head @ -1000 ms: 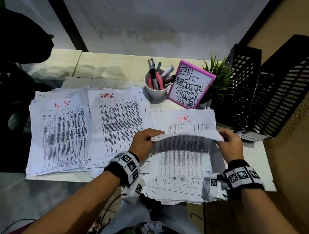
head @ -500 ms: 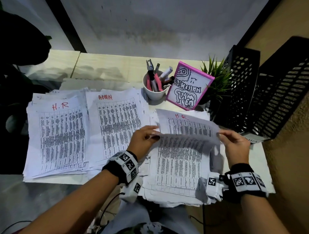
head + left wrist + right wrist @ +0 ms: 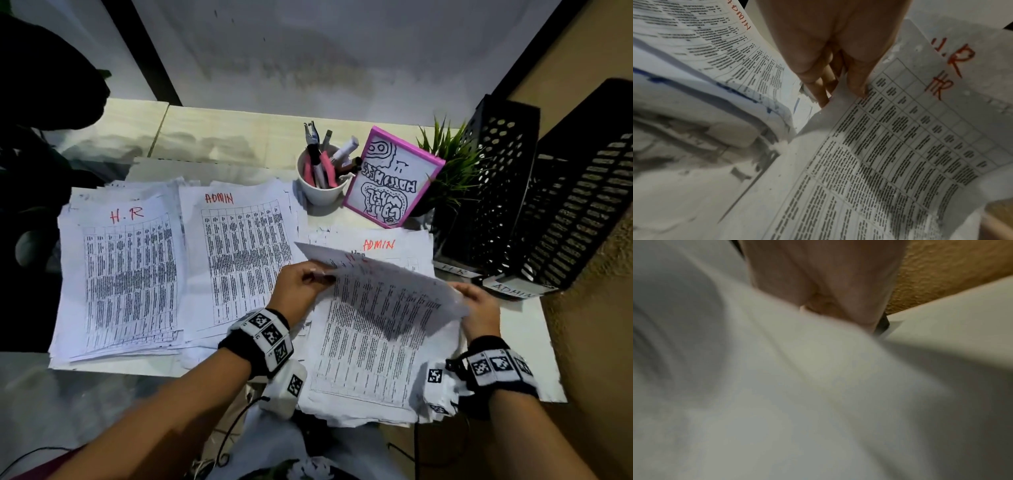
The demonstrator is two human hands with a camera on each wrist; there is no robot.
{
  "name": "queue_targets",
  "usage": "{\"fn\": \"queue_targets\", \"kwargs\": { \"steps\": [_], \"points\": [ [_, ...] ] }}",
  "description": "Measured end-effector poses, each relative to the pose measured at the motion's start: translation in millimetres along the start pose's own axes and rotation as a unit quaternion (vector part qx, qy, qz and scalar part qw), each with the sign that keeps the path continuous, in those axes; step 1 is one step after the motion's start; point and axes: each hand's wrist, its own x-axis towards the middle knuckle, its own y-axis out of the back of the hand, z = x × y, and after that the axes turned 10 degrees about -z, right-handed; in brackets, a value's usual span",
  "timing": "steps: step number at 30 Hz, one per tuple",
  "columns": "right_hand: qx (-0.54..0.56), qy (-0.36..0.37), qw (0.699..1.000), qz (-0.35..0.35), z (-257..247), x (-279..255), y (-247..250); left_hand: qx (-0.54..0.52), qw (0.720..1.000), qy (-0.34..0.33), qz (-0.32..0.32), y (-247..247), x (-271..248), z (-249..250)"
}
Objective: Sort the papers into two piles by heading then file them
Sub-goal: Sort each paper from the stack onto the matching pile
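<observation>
Both hands hold one printed sheet headed H.R [image 3: 387, 298] a little above the unsorted stack [image 3: 363, 383] at the table's front right. My left hand [image 3: 318, 274] pinches its left edge, and the thumb and fingers [image 3: 857, 87] show on the H.R sheet [image 3: 900, 146] in the left wrist view. My right hand [image 3: 462, 296] grips the right edge; the right wrist view is blurred white paper [image 3: 797, 386]. The stack's top sheet reads ADMIN [image 3: 378, 245]. The H.R pile [image 3: 126, 274] lies far left and the ADMIN pile [image 3: 239, 257] beside it.
Two black perforated file holders stand at the right, one labelled H.R [image 3: 496, 192], the other ADMIN [image 3: 579, 212]. A white cup of pens [image 3: 320, 192], a pink-framed drawing [image 3: 390, 178] and a small plant [image 3: 448, 171] sit behind the stack. A wall runs along the right.
The H.R sheet has come up off the unsorted stack and swung left and higher between both hands. The ADMIN heading beneath it is now uncovered.
</observation>
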Motion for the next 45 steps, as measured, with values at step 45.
{"fn": "queue_targets", "kwargs": {
  "steps": [45],
  "points": [
    [-0.054,0.067,0.992,0.092,17.8,1.8,-30.9,0.374,0.91,-0.089,0.153,181.5,19.9,21.2]
  ]
}}
